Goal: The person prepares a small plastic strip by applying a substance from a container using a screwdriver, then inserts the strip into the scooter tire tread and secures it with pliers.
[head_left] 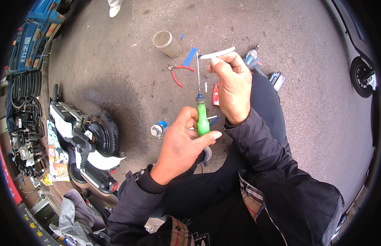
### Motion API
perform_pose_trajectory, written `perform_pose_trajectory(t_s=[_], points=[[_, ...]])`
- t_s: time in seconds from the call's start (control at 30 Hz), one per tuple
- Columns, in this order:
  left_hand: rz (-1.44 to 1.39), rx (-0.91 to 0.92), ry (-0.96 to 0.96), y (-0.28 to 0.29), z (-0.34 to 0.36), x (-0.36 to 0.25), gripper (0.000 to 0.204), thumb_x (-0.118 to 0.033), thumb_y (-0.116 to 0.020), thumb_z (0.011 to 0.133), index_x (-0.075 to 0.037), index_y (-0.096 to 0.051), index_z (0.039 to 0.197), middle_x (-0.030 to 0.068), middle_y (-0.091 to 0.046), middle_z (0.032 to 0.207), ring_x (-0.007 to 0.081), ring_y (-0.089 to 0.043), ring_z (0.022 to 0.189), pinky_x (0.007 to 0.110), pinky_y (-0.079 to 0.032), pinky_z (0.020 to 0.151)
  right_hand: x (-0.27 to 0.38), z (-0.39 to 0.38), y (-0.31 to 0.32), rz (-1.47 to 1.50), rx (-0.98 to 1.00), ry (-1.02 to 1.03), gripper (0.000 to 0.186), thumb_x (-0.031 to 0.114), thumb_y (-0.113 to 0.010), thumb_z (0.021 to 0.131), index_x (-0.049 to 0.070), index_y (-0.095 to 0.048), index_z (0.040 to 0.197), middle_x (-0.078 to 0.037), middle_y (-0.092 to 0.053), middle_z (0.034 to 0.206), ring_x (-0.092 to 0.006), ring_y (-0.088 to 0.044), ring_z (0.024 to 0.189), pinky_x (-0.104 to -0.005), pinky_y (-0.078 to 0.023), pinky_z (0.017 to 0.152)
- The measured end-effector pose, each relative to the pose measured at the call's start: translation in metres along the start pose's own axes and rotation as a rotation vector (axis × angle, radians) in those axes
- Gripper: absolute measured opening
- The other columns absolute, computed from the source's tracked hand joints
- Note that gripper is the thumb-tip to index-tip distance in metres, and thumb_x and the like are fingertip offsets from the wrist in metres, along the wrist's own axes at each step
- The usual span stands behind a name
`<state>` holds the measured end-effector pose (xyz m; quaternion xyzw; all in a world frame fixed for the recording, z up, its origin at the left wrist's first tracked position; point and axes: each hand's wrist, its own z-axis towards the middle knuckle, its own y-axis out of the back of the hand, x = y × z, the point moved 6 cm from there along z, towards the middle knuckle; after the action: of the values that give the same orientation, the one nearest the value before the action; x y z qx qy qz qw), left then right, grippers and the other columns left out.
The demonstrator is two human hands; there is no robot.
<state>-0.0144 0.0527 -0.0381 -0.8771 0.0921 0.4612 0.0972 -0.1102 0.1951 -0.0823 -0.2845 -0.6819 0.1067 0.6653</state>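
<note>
My left hand (pixel 184 145) grips the green handle (pixel 202 117) of a long, thin metal-shafted tool (pixel 198 76), held upright. My right hand (pixel 230 84) pinches a white strip (pixel 221 52), whose dark left end meets the shaft's tip. Around them on the pavement (pixel 137 65) lie a blue strip (pixel 190 56), red-handled pliers (pixel 176 78), a grey cylindrical container (pixel 166 43), a blue-and-silver can (pixel 158 129), a red item (pixel 215 93) partly behind my right hand, and a blue power tool (pixel 252 58).
A scooter (pixel 90 143) lies at left, beside heaped tyres and parts (pixel 24 123) and a blue metal structure (pixel 34 30). Another person's white shoe (pixel 115 9) shows at top. A dark vehicle with a wheel (pixel 358 76) stands at right. My dark-trousered knee (pixel 266 102) is under my right arm.
</note>
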Motion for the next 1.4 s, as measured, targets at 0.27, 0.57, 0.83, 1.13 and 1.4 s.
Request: perform_pose_trajectory(t_s=[0.27, 0.57, 0.83, 1.13, 1.4], points=[[0.066, -0.012, -0.026, 0.000, -0.001, -0.001, 0.038, -0.002, -0.078, 0.092, 0.001, -0.050, 0.116, 0.0075, -0.066, 0.093, 0.0133, -0.071, 0.083, 0.028, -0.059, 0.074, -0.003, 0.002, 0.001, 0.092, -0.005, -0.018, 0.005, 0.007, -0.067, 0.098, 0.003, -0.064, 0.100, -0.007, -0.068, 0.094, -0.0149, -0.063, 0.087, -0.0316, -0.050, 0.087], [0.102, -0.006, -0.025, 0.003, -0.001, 0.004, 0.038, -0.003, -0.080, 0.091, 0.001, -0.051, 0.116, 0.0061, -0.064, 0.091, 0.0112, -0.069, 0.082, 0.025, -0.055, 0.072, -0.007, 0.003, 0.001, 0.317, 0.066, -0.117, 0.010, 0.010, -0.064, 0.098, 0.003, -0.062, 0.105, -0.010, -0.067, 0.105, -0.0199, -0.063, 0.094, -0.0373, -0.048, 0.092], [0.217, -0.035, -0.041, 0.005, 0.000, 0.003, 0.037, -0.004, -0.081, 0.091, 0.001, -0.052, 0.114, 0.0040, -0.064, 0.087, 0.0084, -0.067, 0.080, 0.024, -0.052, 0.069, -0.007, 0.004, 0.003, 0.427, 0.080, -0.121, 0.009, 0.005, -0.063, 0.096, 0.003, -0.061, 0.104, -0.010, -0.067, 0.107, -0.0198, -0.061, 0.093, -0.0379, -0.049, 0.089], [0.306, -0.058, -0.053, 0.006, 0.003, 0.001, 0.037, -0.006, -0.082, 0.090, 0.001, -0.054, 0.113, 0.0030, -0.065, 0.084, 0.0069, -0.066, 0.079, 0.023, -0.050, 0.066, -0.005, 0.008, 0.006, 0.424, 0.042, -0.136, 0.017, 0.000, -0.062, 0.093, 0.005, -0.061, 0.110, -0.010, -0.066, 0.103, -0.0200, -0.062, 0.088, -0.0374, -0.051, 0.084], [0.319, -0.076, -0.052, 0.007, 0.004, 0.001, 0.038, -0.007, -0.082, 0.090, 0.001, -0.054, 0.114, 0.0044, -0.067, 0.086, 0.0077, -0.067, 0.081, 0.024, -0.052, 0.069, -0.008, 0.010, 0.002, 0.506, 0.131, -0.194, 0.019, -0.004, -0.057, 0.089, 0.002, -0.062, 0.105, -0.010, -0.065, 0.097, -0.0206, -0.062, 0.087, -0.0373, -0.052, 0.081]])
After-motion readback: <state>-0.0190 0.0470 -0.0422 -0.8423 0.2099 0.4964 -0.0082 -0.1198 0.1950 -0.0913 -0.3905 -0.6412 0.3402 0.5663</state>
